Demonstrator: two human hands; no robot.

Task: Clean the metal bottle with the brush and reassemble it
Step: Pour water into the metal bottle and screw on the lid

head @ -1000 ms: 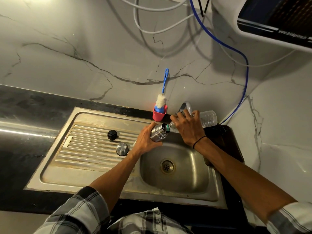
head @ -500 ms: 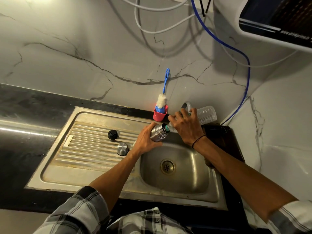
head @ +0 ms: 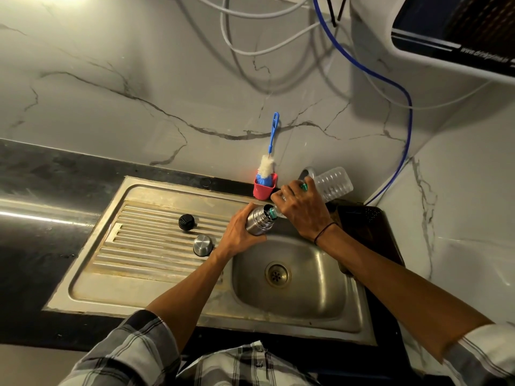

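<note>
Since prev. frame the plastic bottle [head: 331, 183] has tipped steeper; right hand [head: 303, 210] grips it, left hand [head: 239, 232] grips metal bottle [head: 259, 222] above sink [head: 345, 302] basin's rear edge: keep necks aligned, pour slowly.

You work at a black countertop [head: 41, 196] fitted with a steel sink [head: 342, 324]. On its ribbed drainboard [head: 145, 240] you see a black cap [head: 186, 222] and, near it, a steel cup [head: 202, 245]. A red holder [head: 264, 189] stands at the back edge, beside the wall.
</note>
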